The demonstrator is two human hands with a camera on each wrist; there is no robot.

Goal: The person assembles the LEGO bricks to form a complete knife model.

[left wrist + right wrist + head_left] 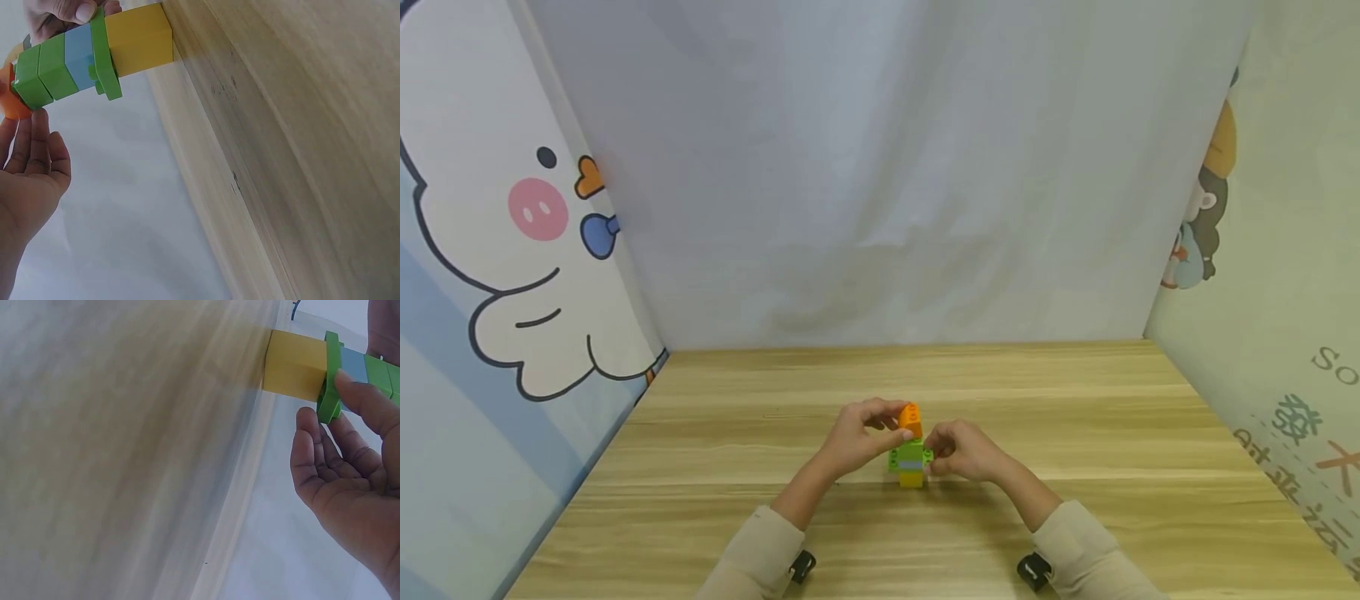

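A tower of toy building blocks stands upright on the table. Its base is a yellow block (295, 365); above that come a thin green plate (331, 378) wider than the tower, a blue block (79, 56) and two green blocks (55, 69). On top sits an orange block (910, 420), which my left hand (859, 435) pinches between thumb and fingers. Lower down, my right hand (967, 452) grips the right end of the green plate, its thumb near the blue block. The orange block is cut off in the left wrist view and out of the right wrist view.
The wood-grain table (737, 400) extends around the tower. A pale grey curtain (887, 183) hangs behind it. Printed cartoon panels stand at the left (497, 250) and right (1262, 350) sides.
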